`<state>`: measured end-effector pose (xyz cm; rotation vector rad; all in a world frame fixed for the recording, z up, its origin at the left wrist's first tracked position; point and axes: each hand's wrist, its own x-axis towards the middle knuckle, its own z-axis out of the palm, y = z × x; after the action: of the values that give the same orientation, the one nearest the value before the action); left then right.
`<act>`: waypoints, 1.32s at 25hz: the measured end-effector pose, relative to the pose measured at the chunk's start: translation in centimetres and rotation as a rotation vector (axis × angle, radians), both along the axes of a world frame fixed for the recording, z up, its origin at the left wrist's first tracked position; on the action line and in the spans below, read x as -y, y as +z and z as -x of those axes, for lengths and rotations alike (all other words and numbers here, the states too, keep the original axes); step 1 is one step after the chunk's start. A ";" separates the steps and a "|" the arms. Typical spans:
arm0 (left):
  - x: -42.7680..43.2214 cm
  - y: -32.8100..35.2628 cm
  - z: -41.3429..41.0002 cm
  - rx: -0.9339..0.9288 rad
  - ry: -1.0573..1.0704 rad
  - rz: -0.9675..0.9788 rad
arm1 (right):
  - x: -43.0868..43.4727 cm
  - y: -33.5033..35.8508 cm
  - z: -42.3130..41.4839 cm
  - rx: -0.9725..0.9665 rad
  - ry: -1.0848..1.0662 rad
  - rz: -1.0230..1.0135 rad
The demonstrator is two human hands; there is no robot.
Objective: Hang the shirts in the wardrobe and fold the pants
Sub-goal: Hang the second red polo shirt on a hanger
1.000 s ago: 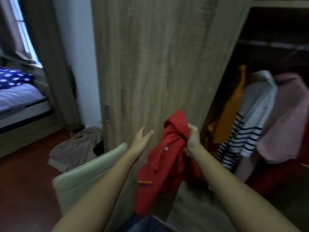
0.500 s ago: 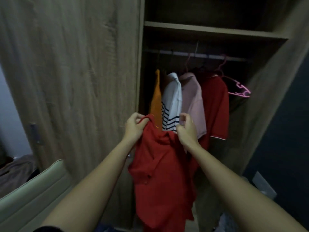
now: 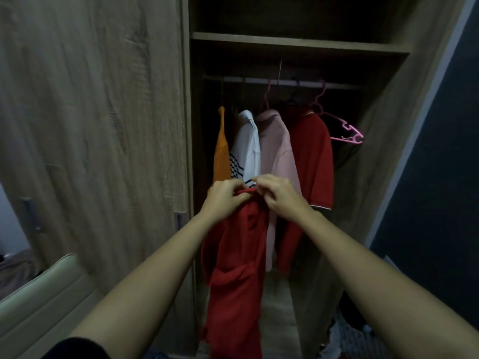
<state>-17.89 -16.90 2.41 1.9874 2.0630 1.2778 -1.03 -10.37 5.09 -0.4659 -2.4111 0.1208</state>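
A red shirt (image 3: 237,268) hangs down in front of the open wardrobe (image 3: 298,42). My left hand (image 3: 224,196) and my right hand (image 3: 278,195) both pinch its top edge, close together, at about chest height. Behind them on the rail (image 3: 285,82) hang an orange shirt (image 3: 221,151), a white striped shirt (image 3: 247,149), a pink shirt (image 3: 278,151) and another red shirt (image 3: 312,156). An empty pink hanger (image 3: 346,129) hangs at the right end of the rail.
The wardrobe's closed wooden door (image 3: 103,112) fills the left. A pale green cushioned chair back (image 3: 44,288) stands at the lower left. Crumpled clothes (image 3: 347,335) lie at the lower right by a dark wall (image 3: 440,177).
The view swung right from the door to the open wardrobe. My left hand, free one second ago, took hold of the shirt's top, and both hands moved closer together.
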 end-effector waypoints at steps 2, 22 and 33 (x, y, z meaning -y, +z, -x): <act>-0.1 -3.1 1.7 -0.096 0.009 0.148 | -0.9 1.1 -0.6 -0.095 -0.026 0.037; -2.1 2.1 -0.7 -0.566 0.507 -0.246 | -4.6 3.7 -9.8 0.144 -0.745 0.087; -1.2 4.0 -1.3 -0.263 0.353 0.002 | -4.1 2.1 -13.2 -0.008 -0.764 0.314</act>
<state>-16.57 -15.68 6.39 1.9438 2.6313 1.0992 12.20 -6.28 7.22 -1.4794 -2.0479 0.1584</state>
